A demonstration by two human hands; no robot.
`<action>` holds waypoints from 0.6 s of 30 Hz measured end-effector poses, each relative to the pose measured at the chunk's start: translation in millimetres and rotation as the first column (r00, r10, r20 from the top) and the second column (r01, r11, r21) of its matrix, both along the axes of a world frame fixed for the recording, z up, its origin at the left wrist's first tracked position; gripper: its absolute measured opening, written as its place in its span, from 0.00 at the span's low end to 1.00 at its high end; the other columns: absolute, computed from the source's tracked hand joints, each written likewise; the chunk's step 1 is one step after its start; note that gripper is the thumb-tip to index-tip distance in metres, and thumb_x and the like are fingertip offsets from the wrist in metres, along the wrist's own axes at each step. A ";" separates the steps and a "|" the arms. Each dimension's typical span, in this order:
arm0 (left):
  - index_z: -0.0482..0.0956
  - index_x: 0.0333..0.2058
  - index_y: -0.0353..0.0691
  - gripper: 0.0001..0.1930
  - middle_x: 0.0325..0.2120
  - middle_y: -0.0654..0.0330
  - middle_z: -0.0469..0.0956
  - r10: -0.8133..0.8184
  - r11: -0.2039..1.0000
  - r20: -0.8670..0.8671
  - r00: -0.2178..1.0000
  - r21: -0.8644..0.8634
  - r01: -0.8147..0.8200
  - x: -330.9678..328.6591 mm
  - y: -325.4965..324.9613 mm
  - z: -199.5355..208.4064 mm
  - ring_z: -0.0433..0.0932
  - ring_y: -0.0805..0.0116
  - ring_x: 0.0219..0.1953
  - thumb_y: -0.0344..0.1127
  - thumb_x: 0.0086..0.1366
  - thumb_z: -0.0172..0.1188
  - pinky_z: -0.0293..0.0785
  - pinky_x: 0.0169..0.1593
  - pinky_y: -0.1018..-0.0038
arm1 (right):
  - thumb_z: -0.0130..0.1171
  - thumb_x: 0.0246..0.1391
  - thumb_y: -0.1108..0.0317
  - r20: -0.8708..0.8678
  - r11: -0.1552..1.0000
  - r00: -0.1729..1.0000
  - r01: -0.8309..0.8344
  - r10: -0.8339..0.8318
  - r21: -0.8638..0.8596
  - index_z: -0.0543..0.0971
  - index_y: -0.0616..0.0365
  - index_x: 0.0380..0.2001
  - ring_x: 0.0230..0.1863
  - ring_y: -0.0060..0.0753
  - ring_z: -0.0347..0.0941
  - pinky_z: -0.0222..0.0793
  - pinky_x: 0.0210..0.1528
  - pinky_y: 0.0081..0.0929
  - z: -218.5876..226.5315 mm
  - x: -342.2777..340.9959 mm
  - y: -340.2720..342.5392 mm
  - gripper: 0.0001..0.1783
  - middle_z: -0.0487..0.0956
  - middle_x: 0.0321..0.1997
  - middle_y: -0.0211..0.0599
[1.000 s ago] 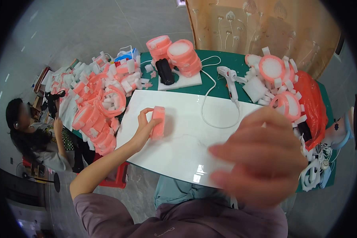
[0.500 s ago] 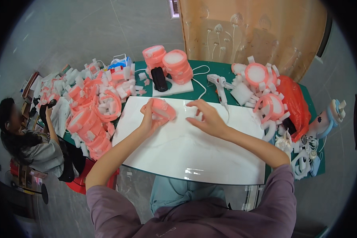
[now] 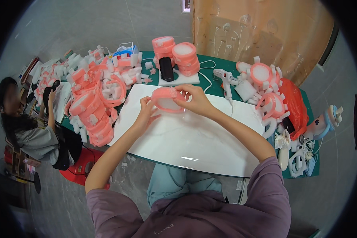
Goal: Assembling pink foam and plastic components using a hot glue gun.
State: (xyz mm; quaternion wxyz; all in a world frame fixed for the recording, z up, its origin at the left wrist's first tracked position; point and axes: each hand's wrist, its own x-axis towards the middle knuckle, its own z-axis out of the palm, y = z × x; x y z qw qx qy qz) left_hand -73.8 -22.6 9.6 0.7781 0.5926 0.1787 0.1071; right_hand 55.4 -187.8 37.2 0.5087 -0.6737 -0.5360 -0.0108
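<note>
Here, left hand point(image 3: 143, 118) and right hand point(image 3: 196, 101) — each grip holding — share one pink-rimmed foam disc point(image 3: 166, 103).

Craft workshop, apparently: glue gun point(image 3: 226, 82), foam pieces point(image 3: 93, 76), stacked foam discs point(image 3: 185, 59) on table point(image 3: 147, 55)

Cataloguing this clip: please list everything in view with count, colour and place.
Foam disc: one, pink-rimmed white, between the hands
Board: one, white, on the table
Table: one, green, beneath the board
Foam stacks: two, pink and white, far middle
Oblong item: one, black, before the stacks
Glue gun: one, white, beyond the board
Foam pieces: too many to count, pink and white, table's left and right
Plastic bag: one, red, table's right
Curtain: one, tan, far right
Co-worker: one, grey top, left
Seat: one, red, beside the co-worker
Trousers: one pair, blue-green, below the board
Sleeves: two, purple, lower edge
Left hand: one, bare, disc's left edge
Right hand: one, bare, disc's right edge
</note>
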 end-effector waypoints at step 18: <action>0.70 0.47 0.36 0.23 0.36 0.61 0.73 -0.048 0.812 0.189 0.981 0.579 -0.071 -54.2 19.4 -14.9 0.71 0.79 0.33 0.31 0.51 0.62 0.69 0.39 0.80 | 0.62 0.42 0.68 -0.450 0.981 0.886 -0.169 0.107 -0.100 0.64 0.59 0.51 0.34 0.18 0.66 0.66 0.32 0.15 -40.8 -24.6 1.6 0.31 0.71 0.44 0.36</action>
